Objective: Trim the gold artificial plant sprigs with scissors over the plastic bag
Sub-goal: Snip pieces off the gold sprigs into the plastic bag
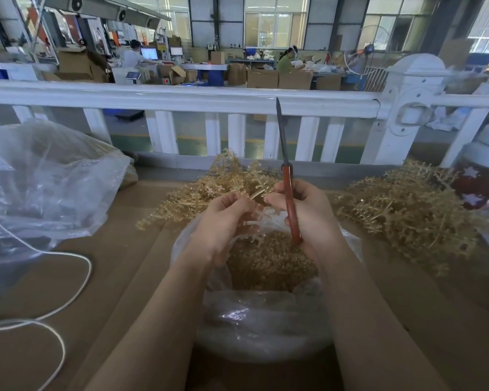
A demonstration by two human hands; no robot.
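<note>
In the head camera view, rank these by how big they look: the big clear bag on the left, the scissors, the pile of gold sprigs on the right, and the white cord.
1. Big clear bag
2. Pile of gold sprigs
3. Scissors
White cord: long but thin, so unranked.

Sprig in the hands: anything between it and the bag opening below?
Nothing visible. The sprig, pinched by left hand and right hand, sits directly above the open plastic bag. Scissors point upward, clear.

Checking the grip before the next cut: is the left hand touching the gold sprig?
Touching. The head view shows the left hand with its fingertips pinching the gold sprig above the plastic bag.
</note>
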